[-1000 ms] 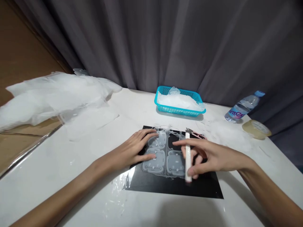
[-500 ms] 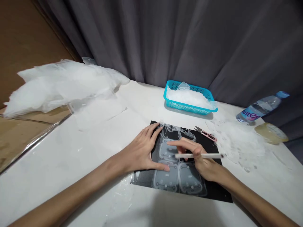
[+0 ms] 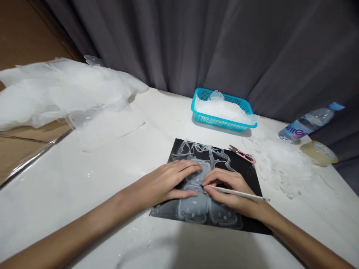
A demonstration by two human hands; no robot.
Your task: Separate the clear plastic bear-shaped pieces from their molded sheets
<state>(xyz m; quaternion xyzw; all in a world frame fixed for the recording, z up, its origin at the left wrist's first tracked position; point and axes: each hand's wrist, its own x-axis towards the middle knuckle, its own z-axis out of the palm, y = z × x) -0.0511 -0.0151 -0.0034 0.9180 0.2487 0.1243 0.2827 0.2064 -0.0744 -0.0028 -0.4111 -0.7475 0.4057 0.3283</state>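
Note:
A translucent plastic sheet (image 3: pixel 193 207) with several rounded cut shapes lies on a black mat (image 3: pixel 252 224). My left hand (image 3: pixel 176 177) rests on the sheet's left side, thumb and fingers spread. In my right hand (image 3: pixel 232 186) is a thin white pen-like tool (image 3: pixel 238 192), pinched like a pencil. Its tip end is down near the middle of the sheet, between the shapes; whether it touches is hidden by my fingers. Loose outline strips (image 3: pixel 206 151) of the plastic lie along the far edge of the mat. Pink-handled snips (image 3: pixel 243 154) rest at the mat's right edge.
Behind the mat stands a blue basket (image 3: pixel 224 123) holding translucent pieces. Plastic scraps (image 3: pixel 286 162), a tape roll (image 3: pixel 319 153) and a tilted-looking water bottle (image 3: pixel 308 123) are on the right. A large pile of translucent sheets (image 3: pixel 70 89) lies far left, before a grey curtain (image 3: pixel 174 45).
My right hand has lowered the white tool to the sheet and tightened its pinch. My left hand has come nearer, from the mat's far left edge onto the shapes. The view has shifted slightly.

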